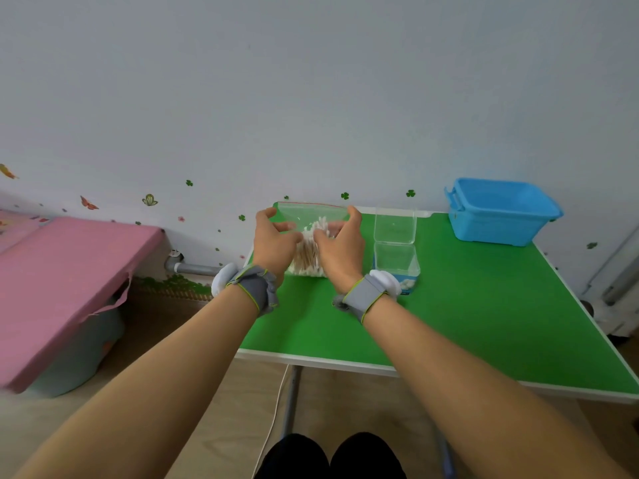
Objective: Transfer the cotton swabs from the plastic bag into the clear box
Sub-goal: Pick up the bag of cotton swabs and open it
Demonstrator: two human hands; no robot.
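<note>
A clear plastic bag [311, 214] with a red zip edge stands on the far left part of the green table [449, 323]. Inside it lies a bundle of wooden-stemmed cotton swabs [307, 254]. My left hand [273, 240] grips the bag's left side, fingers curled at its mouth. My right hand [340, 243] grips the right side, thumb and fingers pinching the plastic. Just right of the bag stands the clear box [396, 259], its hinged lid [395, 225] raised upright behind it. The box looks empty.
A blue plastic tub [501, 210] sits at the table's far right corner. A blue and white pack [408, 283] lies under or beside the clear box. A pink-covered bin [69, 288] stands on the floor to the left. The wall runs right behind the table.
</note>
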